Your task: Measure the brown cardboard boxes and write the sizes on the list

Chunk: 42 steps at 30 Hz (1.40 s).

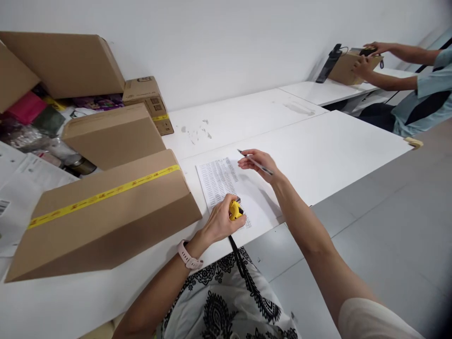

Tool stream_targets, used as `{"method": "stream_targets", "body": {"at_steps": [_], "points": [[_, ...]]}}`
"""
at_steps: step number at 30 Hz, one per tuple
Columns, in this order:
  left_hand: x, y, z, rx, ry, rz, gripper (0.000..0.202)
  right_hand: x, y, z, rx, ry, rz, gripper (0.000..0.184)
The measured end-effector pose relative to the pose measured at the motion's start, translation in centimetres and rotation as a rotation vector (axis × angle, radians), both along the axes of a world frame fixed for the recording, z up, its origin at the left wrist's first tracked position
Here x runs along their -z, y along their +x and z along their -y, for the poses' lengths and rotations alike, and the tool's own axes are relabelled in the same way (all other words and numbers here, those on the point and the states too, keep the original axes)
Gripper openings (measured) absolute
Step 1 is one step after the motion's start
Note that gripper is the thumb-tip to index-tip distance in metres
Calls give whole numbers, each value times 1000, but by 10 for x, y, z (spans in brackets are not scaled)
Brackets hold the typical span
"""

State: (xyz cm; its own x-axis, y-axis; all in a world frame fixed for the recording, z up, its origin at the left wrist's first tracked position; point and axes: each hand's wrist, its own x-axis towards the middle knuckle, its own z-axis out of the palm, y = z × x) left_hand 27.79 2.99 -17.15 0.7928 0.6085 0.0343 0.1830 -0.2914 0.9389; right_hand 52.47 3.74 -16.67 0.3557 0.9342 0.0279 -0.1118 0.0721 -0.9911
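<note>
My left hand (219, 220) is closed around a small yellow tool (235, 210) with a black strap hanging from it, resting on the lower part of a printed sheet of paper (222, 181). My right hand (257, 163) pinches a pen (254, 163) over the sheet's upper right edge, tip pointing left. The sheet lies on the white table (318, 150), just right of a large closed cardboard box (106, 216) sealed with yellow tape.
More cardboard boxes (113, 136) and an open one holding packaged goods (63, 61) crowd the table's left. A small box (150, 101) stands by the wall. At the far right another person (423, 84) handles a box (353, 66) on another table.
</note>
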Motion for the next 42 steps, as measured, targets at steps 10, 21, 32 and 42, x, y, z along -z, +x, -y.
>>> {"method": "stream_targets", "body": {"at_steps": [10,21,32,42], "points": [[15,-2,-13,-123,-272,74,28,36,-31,27,131,62,90,41],[23,3,-17,-147,-404,69,32,50,-43,13,220,-7,203,40],[32,3,-20,-111,-285,28,30,62,-38,10,324,9,326,36],[35,5,-20,-110,-267,24,29,65,-37,9,318,-5,482,32]]}}
